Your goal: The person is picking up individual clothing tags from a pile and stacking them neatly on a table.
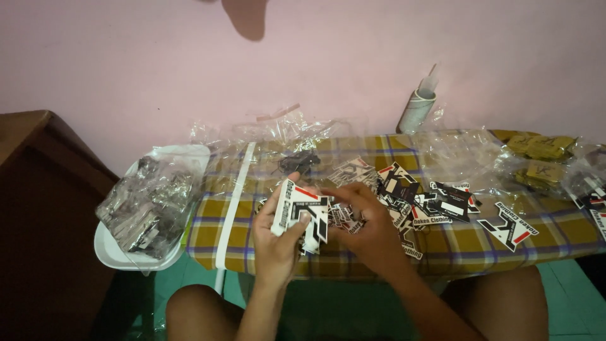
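Head view: left hand grip closed on upright tag stack; right hand, fingers curled on loose tags, touches its right edge.

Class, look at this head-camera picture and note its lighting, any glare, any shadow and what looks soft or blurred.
Head view: dim, warm light; glare glints off the clear crinkled plastic bags; a dark shadow patch falls on the pink wall at the top; the left hand, holding a stack of black-and-white die-cut card tags, and the right hand look slightly soft; frame corners fall dark.
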